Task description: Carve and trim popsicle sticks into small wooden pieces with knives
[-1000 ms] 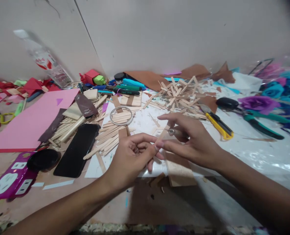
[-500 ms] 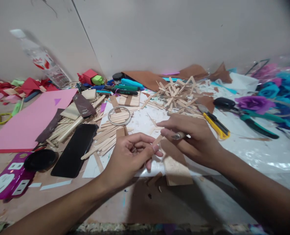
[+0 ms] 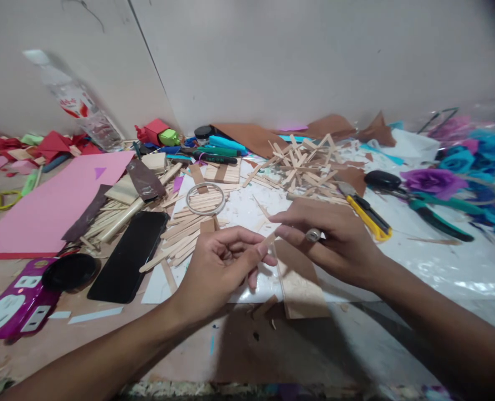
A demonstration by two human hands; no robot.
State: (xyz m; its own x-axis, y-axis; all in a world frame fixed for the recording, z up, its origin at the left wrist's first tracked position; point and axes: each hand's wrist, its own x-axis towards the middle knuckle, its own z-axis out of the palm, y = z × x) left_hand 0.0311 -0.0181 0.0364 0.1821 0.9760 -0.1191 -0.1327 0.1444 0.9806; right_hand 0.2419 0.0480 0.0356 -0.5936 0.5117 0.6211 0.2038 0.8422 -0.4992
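Observation:
My left hand [image 3: 220,267] is curled and pinches a short wooden craft stick [image 3: 268,239] between thumb and fingertips. My right hand [image 3: 331,236] hovers just right of it, fingers closed around a small silvery tool [image 3: 313,234] whose tip points at the stick. Both hands are held above a brown cardboard piece [image 3: 299,281] lying on a white sheet [image 3: 247,209]. Loose craft sticks [image 3: 184,234] lie left of my left hand, and a tangled heap of sticks [image 3: 303,161] sits behind my right hand.
A black phone [image 3: 130,255], black lid [image 3: 69,272], purple power strip [image 3: 15,305] and pink paper [image 3: 47,203] lie left. A tape ring [image 3: 206,198], markers [image 3: 217,150], yellow cutter [image 3: 368,214], green pliers [image 3: 426,211] and paper flowers [image 3: 437,181] lie behind and right. A wall runs along the back.
My right hand has sunk slightly and moved left toward the stick, turning the silvery tool lower in its grip. My left hand stays nearly still, holding the stick.

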